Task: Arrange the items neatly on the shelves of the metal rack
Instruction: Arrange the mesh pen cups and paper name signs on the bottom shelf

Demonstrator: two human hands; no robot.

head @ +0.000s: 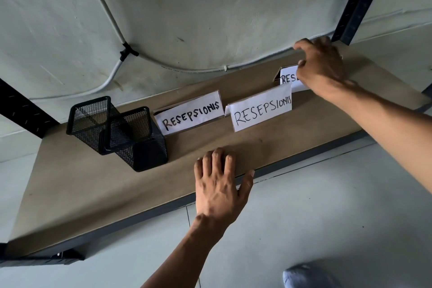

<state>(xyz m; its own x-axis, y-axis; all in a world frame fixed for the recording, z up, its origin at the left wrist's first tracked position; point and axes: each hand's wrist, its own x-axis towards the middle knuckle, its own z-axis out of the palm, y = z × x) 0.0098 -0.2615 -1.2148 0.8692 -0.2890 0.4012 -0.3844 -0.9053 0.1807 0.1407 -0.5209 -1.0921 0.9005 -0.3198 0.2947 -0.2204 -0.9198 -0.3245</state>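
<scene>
A brown shelf board (93, 189) of the metal rack fills the middle of the head view. Two black mesh pen holders (90, 121) (138, 138) stand together at its left. To their right are two folded paper signs reading RESEPSIONIS, one (190, 114) behind and one (261, 111) slightly nearer. A third sign (288, 76) stands at the far right, half hidden by my right hand (320, 65), whose fingers grip its top. My left hand (219, 182) lies flat on the shelf's front edge, fingers spread, holding nothing.
Dark rack posts rise at the back right (360, 2) and back left (21, 112). A white cable (117, 30) runs along the wall behind the shelf. Grey tiled floor lies below the front edge, with a blurred blue-grey shape (306, 276) at the bottom right.
</scene>
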